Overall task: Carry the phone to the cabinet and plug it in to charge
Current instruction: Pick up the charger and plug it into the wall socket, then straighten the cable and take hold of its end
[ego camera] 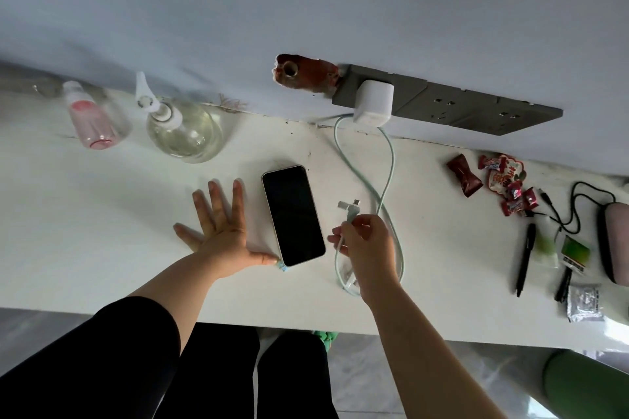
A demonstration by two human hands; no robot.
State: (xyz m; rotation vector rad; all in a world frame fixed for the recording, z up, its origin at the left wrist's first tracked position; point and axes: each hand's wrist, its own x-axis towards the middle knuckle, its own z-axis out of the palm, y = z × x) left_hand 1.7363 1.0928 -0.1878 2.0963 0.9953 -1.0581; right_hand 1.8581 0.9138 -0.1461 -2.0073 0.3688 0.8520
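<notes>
A small pink spray bottle (89, 119) lies on its side at the far left of the white countertop (102, 221); just beside it stands a round clear pump bottle (183, 131) (its white nozzle points toward the wall); above the counter a ragged hole (304, 73) in the wall exposes red brick; red candy wrappers (500, 182) are scattered toward the right, near a black pen (526, 258), a thin black cable (575, 204) and a pink pouch (614, 241); a silver foil sachet (583, 303) sits by the front edge.

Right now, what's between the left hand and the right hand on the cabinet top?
Head view: the phone lies face up between them. The left hand, open, touches its near corner with the thumb; the right hand holds the cable.
</notes>
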